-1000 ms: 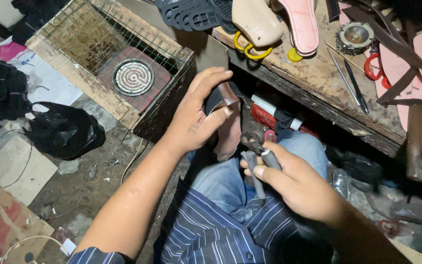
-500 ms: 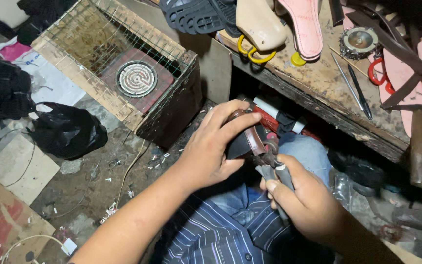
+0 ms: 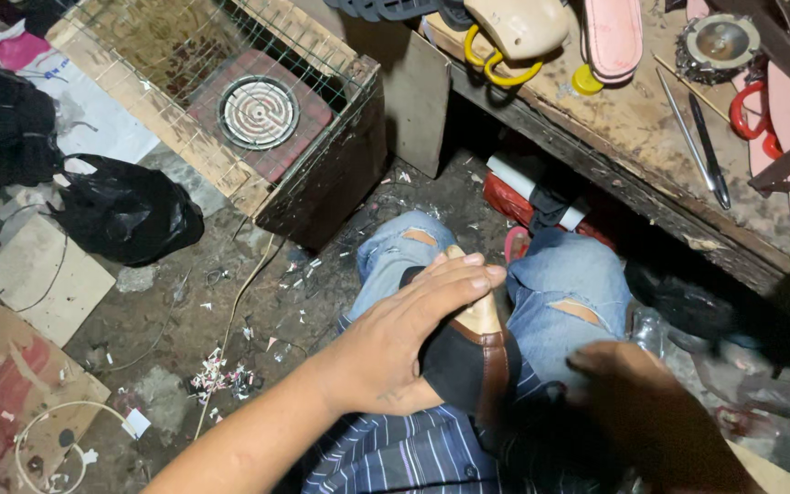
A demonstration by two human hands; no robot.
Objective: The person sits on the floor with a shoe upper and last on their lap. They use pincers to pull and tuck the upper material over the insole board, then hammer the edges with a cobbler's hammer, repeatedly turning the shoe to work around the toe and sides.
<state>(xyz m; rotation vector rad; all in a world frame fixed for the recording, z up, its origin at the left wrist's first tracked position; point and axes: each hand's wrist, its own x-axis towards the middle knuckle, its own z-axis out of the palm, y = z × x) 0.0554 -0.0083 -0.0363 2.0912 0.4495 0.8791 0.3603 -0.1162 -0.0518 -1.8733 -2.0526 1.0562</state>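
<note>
Left hand (image 3: 404, 343) lies flat on a shoe (image 3: 477, 352) held in the lap between the knees of torn blue jeans (image 3: 564, 284); fingers (image 3: 459, 274) straight and pressed together, reaching over the tan insole toward the toe, thumb along the near side of the dark upper. The shoe is black with a brown leather band across it, sole side partly hidden by the palm. Right hand (image 3: 637, 407) sits low and right of the shoe, in shadow and blurred; cannot tell how its fingers are set or whether it grips anything. Far left of the knees stands a wooden box (image 3: 322, 187) topped with wire mesh, a round spiral heating coil (image 3: 259, 112) on a red base inside it. Left of that, a crumpled black plastic bag (image 3: 125, 212) on the gritty concrete floor, with cardboard sheets (image 3: 43, 279) and a loop of white cord (image 3: 48, 430) nearer. Floor is littered with pale scraps and trimmings. Far right, a rough wooden workbench (image 3: 633, 137) carries a pale shoe last (image 3: 518, 27), a pink sole (image 3: 613, 37), a yellow-handled tool, two thin metal rods (image 3: 697, 137) and red-handled scissors (image 3: 750, 114), cut off at the edge. Under the bench a red box (image 3: 505, 197) with a white tube on it is half hidden in the dark.
</note>
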